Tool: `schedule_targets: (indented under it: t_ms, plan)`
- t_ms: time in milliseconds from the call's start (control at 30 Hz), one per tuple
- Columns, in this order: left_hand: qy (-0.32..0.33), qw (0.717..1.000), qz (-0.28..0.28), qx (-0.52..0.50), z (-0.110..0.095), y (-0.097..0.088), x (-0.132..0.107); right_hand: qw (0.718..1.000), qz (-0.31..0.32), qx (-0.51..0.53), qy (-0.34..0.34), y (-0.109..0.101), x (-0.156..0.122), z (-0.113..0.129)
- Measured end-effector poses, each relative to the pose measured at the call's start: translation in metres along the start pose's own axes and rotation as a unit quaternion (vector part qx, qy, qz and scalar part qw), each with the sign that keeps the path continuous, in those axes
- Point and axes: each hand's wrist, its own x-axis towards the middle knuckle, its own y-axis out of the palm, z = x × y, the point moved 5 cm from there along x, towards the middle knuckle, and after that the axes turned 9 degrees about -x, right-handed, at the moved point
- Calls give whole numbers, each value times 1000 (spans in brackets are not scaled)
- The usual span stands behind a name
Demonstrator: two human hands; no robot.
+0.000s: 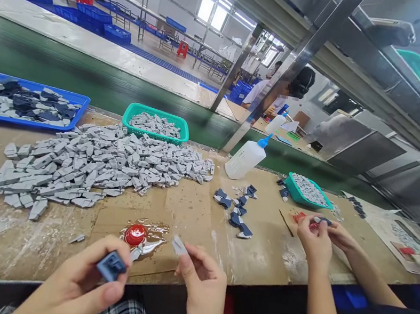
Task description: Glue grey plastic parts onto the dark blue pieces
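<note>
Between the thumb and fingers of my left hand [85,278] is a dark blue plastic part [111,265] with a hollow side facing up. My right hand [202,291] pinches a small light grey plastic part [179,246] by one end, its other end pointing up and left. The two parts are apart. Just beyond my hands a red round cap or dish [135,235] sits in a wet, shiny patch on the cardboard. A whitish, glossy piece [148,248] lies beside it, its kind unclear. One loose grey bit [77,238] lies left of the dish.
A heap of grey parts [83,161] spreads behind my hands, near a blue tray [84,108] and a green basket [185,133]. A white squeeze bottle [245,159] stands by joined blue-grey pieces [239,211]. At right, a co-worker's hands [317,238] hold a part near another basket [296,194].
</note>
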Motion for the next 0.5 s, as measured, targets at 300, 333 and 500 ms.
schedule_targets:
  t_ms: [300, 333, 500]
  plan:
    - [29, 990, 68, 118, 8, 38, 26, 990, -18, -31, -137, -7, -12, 41]
    - [37, 990, 65, 116, 8, 38, 25, 986, -18, -48, -161, -6, -14, 45]
    - [90, 989, 52, 110, 6, 41, 27, 973, -12, -80, -216, 1, -14, 51]
